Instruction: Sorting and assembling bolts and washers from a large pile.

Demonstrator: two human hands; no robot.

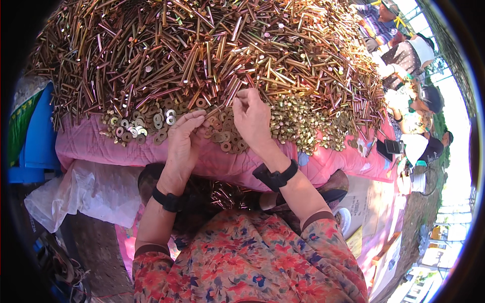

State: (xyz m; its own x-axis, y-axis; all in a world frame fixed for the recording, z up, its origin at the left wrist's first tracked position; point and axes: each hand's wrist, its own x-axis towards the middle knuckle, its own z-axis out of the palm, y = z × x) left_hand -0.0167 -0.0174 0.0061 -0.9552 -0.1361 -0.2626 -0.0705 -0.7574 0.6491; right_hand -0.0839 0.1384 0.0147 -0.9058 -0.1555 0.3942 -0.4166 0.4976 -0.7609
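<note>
A large heap of brassy metal tubes and rods (151, 55) fills the far side in front of me. My left hand (184, 139) is closed, thumb and fingertips together, at one end of a thin metal rod (214, 110) that slants toward my right hand. My right hand (251, 118) is closed too, its fingers curled at the heap's near edge; what they hold, if anything, is hidden. Flat round washers (226, 135) lie under and between the hands. Shiny silver washers (135, 129) are to the left, and small brassy nuts (298, 121) are piled right of my right hand.
Pink quilted cloth (91, 144) covers the near edge. A blue container (40, 129) and clear plastic sheeting (101, 189) are at left. A dark phone-like device (385, 150) rests at the right edge. Several people (411, 53) sit beyond the right side. More metal pieces (230, 196) lie below the edge.
</note>
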